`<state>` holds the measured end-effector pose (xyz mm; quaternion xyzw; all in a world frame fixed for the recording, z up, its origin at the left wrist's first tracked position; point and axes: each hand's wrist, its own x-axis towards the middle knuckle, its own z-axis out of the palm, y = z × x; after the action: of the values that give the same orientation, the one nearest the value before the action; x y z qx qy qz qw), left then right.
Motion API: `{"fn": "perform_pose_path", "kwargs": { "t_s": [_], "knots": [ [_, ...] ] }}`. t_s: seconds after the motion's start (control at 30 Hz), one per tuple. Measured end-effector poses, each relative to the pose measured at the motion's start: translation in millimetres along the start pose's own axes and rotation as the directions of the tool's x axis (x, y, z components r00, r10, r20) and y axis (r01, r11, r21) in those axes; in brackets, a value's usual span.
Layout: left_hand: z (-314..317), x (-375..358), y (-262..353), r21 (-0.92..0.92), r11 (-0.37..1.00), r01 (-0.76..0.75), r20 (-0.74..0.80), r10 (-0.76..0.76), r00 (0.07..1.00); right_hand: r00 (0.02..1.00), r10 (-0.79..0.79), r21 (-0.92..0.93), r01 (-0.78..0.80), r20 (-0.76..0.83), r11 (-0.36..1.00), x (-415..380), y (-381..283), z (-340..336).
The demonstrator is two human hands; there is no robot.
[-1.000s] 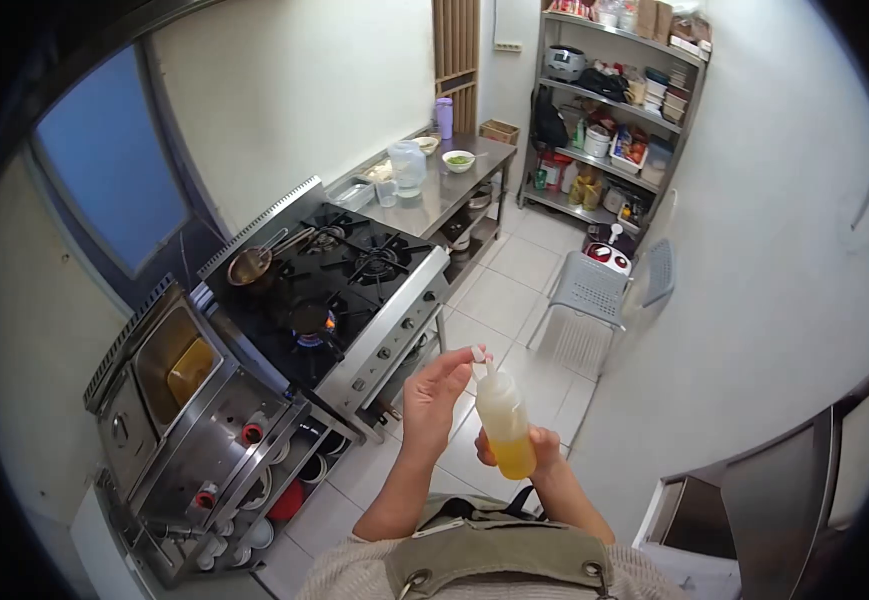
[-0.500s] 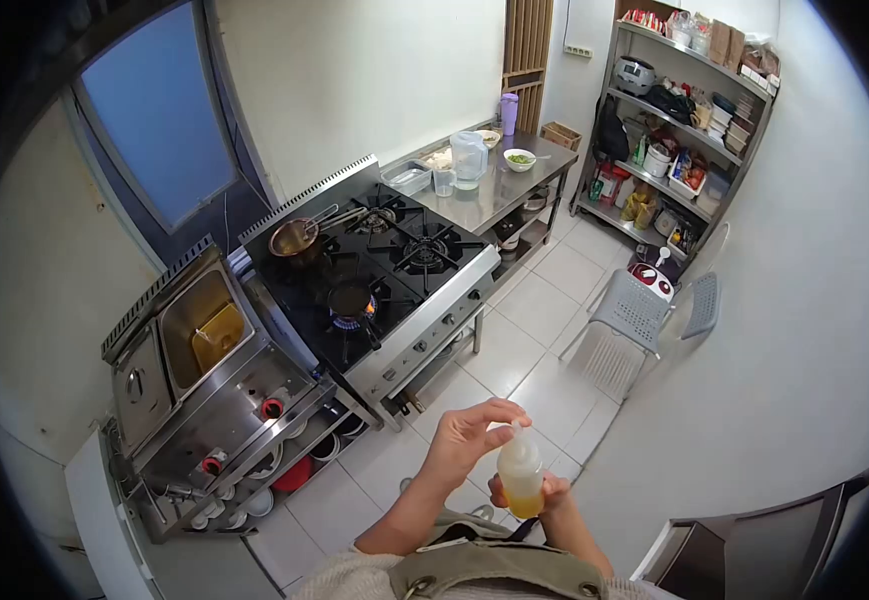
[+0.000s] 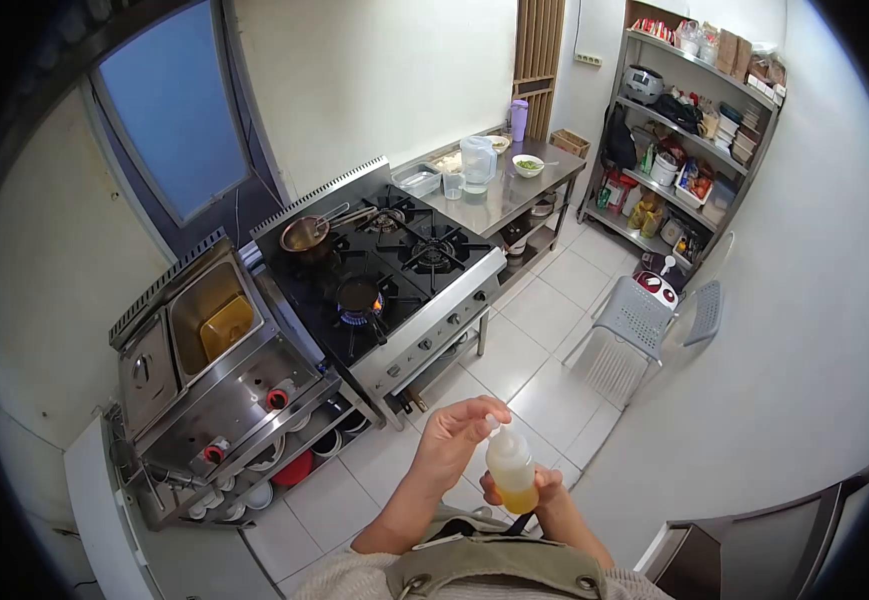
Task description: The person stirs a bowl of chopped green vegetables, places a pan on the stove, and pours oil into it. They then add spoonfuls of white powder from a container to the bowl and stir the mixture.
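A translucent squeeze bottle (image 3: 510, 462) with yellow liquid, likely oil, in its lower part is in front of my body. My right hand (image 3: 548, 486) is wrapped round its lower part. At the top, the thumb and fingers of my left hand (image 3: 454, 440) pinch the small whitish nozzle cap (image 3: 493, 421). Whether the cap is still on the nozzle is hard to make out. The bottle leans slightly to the left. Beyond my hands, a small dark pan (image 3: 359, 294) sits over a lit burner on the stove (image 3: 409, 292).
A copper-coloured pot (image 3: 305, 236) stands on a rear burner. Left of the stove is a steel fryer (image 3: 254, 385) with a basin. A steel counter (image 3: 484, 207) holds a jug (image 3: 477, 160) and a bowl of greens (image 3: 527, 166). A grey chair (image 3: 636, 315) stands by the right wall.
The bottle and both hands have shifted slightly left in view, and the bottle has tipped a little to the left. My grip with both hands stays the same. The camera view has turned slightly.
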<state>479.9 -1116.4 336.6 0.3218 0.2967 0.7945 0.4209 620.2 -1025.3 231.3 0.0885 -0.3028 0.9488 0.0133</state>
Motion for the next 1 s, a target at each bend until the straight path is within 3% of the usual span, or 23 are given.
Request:
{"fn": "perform_pose_path", "kwargs": {
  "t_s": [0.17, 0.27, 0.43, 0.7, 0.8, 0.87, 0.93, 1.0],
  "knots": [
    [6.9, -1.5, -3.8, -0.007, 1.0, -0.025, 0.052, 0.025, 0.998, 0.999, 0.012, -0.053, -0.014, -0.036, 0.999, -13.0, -4.3, -0.3],
    [15.0, 1.5, 2.4, 0.116, 0.993, -0.002, 0.063, -0.005, 0.998, 0.999, -0.024, -0.06, 0.022, -0.039, 0.998, -22.7, -5.8, 0.7],
    [21.5, 11.5, 9.0, 0.409, 0.902, -0.138, 0.215, 0.051, 0.975, 0.992, -0.078, -0.068, 0.071, -0.1, 0.995, -44.1, -7.9, 3.1],
    [31.6, 14.8, -1.5, 0.399, 0.899, -0.178, 0.31, 0.051, 0.949, 0.987, -0.13, -0.139, 0.117, -0.09, 0.983, -59.8, -9.6, 6.1],
    [29.6, 15.3, -6.0, 0.276, 0.95, -0.147, 0.412, 0.022, 0.911, 0.976, -0.067, -0.213, 0.021, -0.209, 0.977, -56.2, -7.2, 10.9],
    [37.3, 15.9, 5.2, 0.464, 0.845, -0.265, 0.447, 0.035, 0.894, 0.986, -0.121, -0.091, 0.111, -0.117, 0.99, -56.1, 2.5, 5.8],
    [31.6, 20.6, 16.9, 0.453, 0.838, -0.305, 0.492, 0.051, 0.869, 0.984, -0.139, -0.138, 0.124, -0.109, 0.983, -58.6, -3.0, 5.8],
    [30.8, 26.6, 33.9, 0.304, 0.872, -0.383, 0.389, 0.253, 0.886, 0.983, -0.151, -0.169, 0.133, -0.1, 0.977, -63.3, -7.8, 7.1]
  ]
}}
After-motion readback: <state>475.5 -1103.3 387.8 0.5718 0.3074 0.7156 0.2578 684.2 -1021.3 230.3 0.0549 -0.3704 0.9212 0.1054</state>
